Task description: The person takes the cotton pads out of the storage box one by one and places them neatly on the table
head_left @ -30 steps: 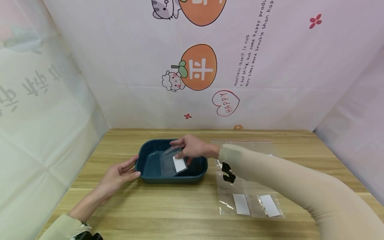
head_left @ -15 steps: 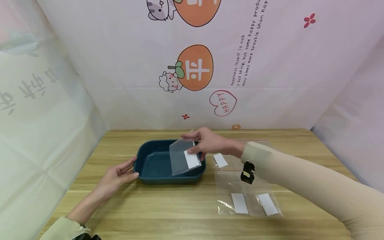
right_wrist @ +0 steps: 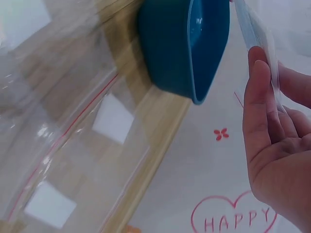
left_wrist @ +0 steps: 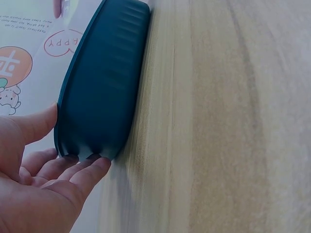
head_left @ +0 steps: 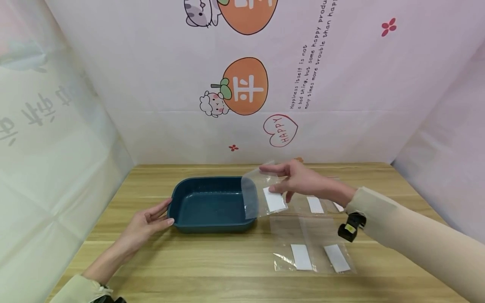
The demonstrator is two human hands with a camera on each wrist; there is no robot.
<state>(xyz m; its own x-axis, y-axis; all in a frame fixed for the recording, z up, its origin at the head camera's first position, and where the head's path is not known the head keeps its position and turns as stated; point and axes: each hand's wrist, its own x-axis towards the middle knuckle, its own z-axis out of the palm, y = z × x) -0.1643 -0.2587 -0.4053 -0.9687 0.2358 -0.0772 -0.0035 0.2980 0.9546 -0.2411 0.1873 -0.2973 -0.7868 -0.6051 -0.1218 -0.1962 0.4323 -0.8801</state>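
Observation:
My right hand [head_left: 305, 179] pinches a clear zip bag [head_left: 251, 195] with a white rectangle [head_left: 275, 202] in it, above the right end of a dark teal rectangular basin [head_left: 212, 228]. In the right wrist view, the bag [right_wrist: 257, 29] is seen nearly edge-on between thumb and fingers. At the basin's left end my left hand [head_left: 142, 227] holds the wall. The left wrist view shows the left hand [left_wrist: 53, 179] with its thumb at the rim and fingertips against the end of the basin [left_wrist: 104, 77]. Within the basin no object is seen.
Several clear zip bags [head_left: 286, 231] lie flat on the wooden table [head_left: 212, 269] to the right of the basin, each with a white rectangle [head_left: 302, 256]. A printed sheet [head_left: 182, 130] hangs behind the table, and pale sheets stand at both sides.
My right hand has lifted the zip bag up from inside the basin and carried it rightward, to the basin's right end. The left hand stays at the basin's left end.

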